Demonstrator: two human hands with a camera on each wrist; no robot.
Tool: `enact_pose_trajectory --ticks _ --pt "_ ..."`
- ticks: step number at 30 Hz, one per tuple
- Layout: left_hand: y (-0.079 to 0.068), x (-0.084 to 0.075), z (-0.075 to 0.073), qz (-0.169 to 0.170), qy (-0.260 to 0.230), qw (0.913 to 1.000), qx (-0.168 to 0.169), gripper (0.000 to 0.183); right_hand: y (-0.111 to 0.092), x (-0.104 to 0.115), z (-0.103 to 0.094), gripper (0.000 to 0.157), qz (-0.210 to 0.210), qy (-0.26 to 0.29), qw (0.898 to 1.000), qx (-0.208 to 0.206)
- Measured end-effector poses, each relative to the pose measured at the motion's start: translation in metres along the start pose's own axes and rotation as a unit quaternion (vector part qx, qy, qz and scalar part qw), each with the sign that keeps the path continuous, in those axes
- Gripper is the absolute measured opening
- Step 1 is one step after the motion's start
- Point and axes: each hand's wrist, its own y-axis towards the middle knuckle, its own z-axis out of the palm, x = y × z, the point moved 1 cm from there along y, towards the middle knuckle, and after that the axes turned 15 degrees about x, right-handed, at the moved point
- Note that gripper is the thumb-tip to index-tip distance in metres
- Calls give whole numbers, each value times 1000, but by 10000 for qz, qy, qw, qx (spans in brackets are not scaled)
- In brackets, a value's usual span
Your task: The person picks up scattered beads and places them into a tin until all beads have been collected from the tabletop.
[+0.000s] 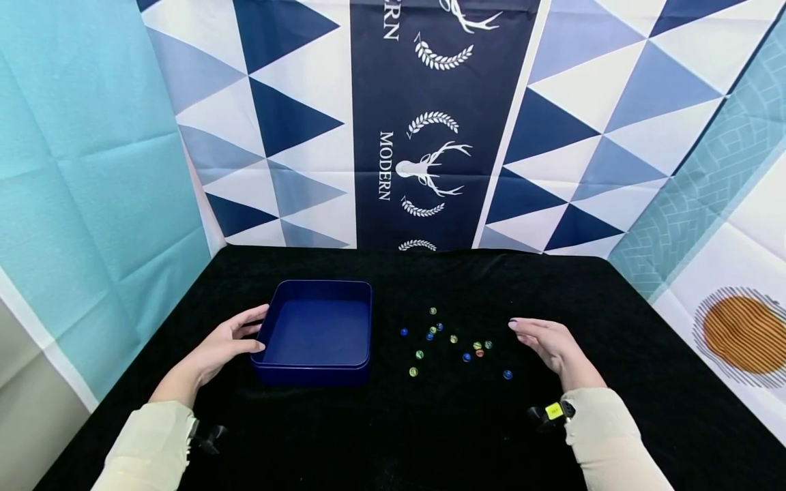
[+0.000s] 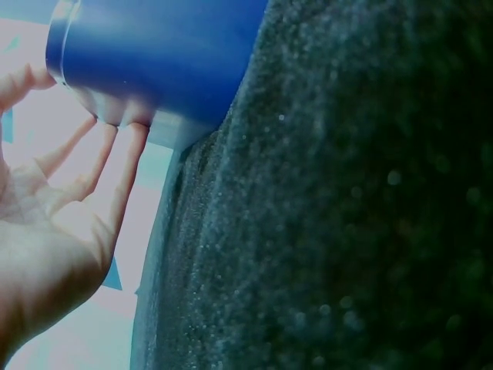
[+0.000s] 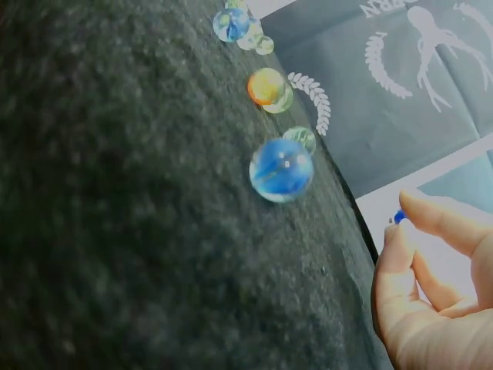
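Observation:
A square navy-blue box (image 1: 319,331), its top uncovered, stands on the black cloth at left. My left hand (image 1: 230,341) rests against its left wall; in the left wrist view the extended fingers (image 2: 132,166) touch the blue side. To the right, my right hand (image 1: 549,344) is raised beyond the scattered marbles. Its thumb and forefinger pinch a small blue marble (image 3: 400,216), seen between the fingertips in the right wrist view. Nearest that hand on the cloth lies another blue marble (image 1: 507,374), with an orange marble (image 1: 479,353) farther left.
Several glass marbles, among them a green one (image 1: 419,354) and a yellow-green one (image 1: 413,372), are spread between the box and my right hand. Black cloth (image 1: 393,436) covers the table. Patterned curtains (image 1: 430,123) hang behind its far edge.

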Motion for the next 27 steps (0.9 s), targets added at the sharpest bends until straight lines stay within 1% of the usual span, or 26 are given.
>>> enact_pose_trajectory --ticks 6,11,21,27 --pt "0 1 0 -7 13 10000 -6 73 4 0 6 20 -128 450 9989 -79" --pt "1 3 0 1 5 10000 -1 73 7 0 11 21 -168 673 9975 -113" --pt "1 2 0 33 -33 10000 2 73 14 0 23 24 -230 685 9973 -119" --pt "1 2 0 23 -17 10000 -16 73 19 -2 30 22 -237 739 9969 -148"
